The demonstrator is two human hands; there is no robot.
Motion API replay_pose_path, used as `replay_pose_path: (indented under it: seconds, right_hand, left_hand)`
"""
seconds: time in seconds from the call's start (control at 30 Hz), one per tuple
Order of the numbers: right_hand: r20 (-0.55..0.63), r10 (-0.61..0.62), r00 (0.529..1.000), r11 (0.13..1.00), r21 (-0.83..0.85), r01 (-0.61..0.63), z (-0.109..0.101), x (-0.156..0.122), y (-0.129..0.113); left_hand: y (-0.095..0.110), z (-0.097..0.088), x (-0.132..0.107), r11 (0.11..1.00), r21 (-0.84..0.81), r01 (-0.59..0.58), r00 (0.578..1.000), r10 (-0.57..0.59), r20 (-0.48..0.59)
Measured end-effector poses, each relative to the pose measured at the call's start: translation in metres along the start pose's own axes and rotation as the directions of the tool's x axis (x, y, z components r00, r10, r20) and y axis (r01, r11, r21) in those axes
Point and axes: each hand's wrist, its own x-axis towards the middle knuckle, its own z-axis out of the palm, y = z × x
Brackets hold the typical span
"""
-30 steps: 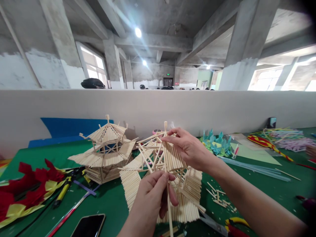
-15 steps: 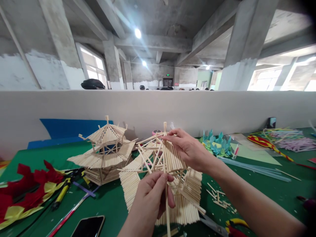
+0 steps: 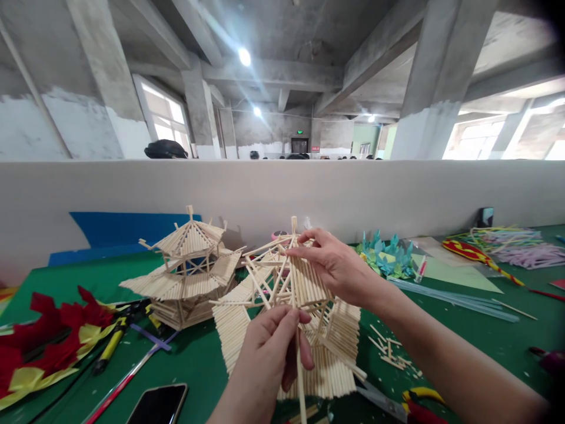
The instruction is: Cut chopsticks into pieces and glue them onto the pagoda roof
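Observation:
A small pavilion model (image 3: 324, 368) built of thin wooden sticks stands in front of me, its upper roof partly covered with sticks and partly bare frame. My left hand (image 3: 276, 353) is closed in a pinch on a long wooden stick (image 3: 301, 377), which slants along the model's near side. At the roof's peak, my right hand (image 3: 342, 268) lies over the covered roof panel (image 3: 304, 281). Its fingers are stretched out and apart, with the tips touching the sticks near the top. The palm side of the right hand is hidden.
A second stick pavilion (image 3: 189, 271) stands at left. Nearby lie a phone (image 3: 158, 403), red and yellow paper (image 3: 53, 335) and a glue-stained rod (image 3: 119, 386). At right are scissors (image 3: 384, 403), cut stick pieces (image 3: 391, 353), clear glue sticks (image 3: 454, 301) and a teal paper ornament (image 3: 386, 256).
My right hand's fingertips have shifted slightly at the roof peak and spread further apart. The left hand keeps its pinch on the stick in nearly the same place.

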Motion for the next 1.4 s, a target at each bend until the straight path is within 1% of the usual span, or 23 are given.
replay_pose_path:
  seconds: [0.23, 0.63, 0.77, 0.93, 1.4]
  right_hand:
    - [-0.002, 0.000, 1.000, 1.000, 0.005, 0.000, -0.0006, 0.0004, -0.0019]
    - [-0.010, -0.001, 1.000, 1.000, 0.000, 0.001, -0.0014, 0.0011, -0.0051]
    - [-0.016, -0.007, 1.000, 1.000, 0.000, 0.007, -0.0007, 0.0020, -0.0044]
    - [-0.034, -0.022, 0.999, 1.000, 0.009, 0.022, -0.0010, 0.0013, -0.0043]
    - [-0.037, -0.024, 0.999, 1.000, 0.015, 0.024, 0.0006, 0.0007, -0.0021]
  left_hand:
    - [-0.0021, -0.0008, -0.0007, 1.000, 0.022, -0.021, 1.000, 0.021, 0.005]
    - [-0.0009, 0.0012, -0.0012, 0.989, 0.129, -0.072, 0.997, 0.076, -0.022]
    - [-0.0007, 0.0020, 0.0018, 0.990, 0.122, -0.078, 0.997, 0.080, -0.014]
    - [0.0004, 0.0036, 0.0046, 0.982, 0.157, -0.104, 0.994, 0.108, -0.018]
    - [0.0019, 0.0050, -0.0015, 0.978, 0.181, -0.107, 0.992, 0.117, -0.043]
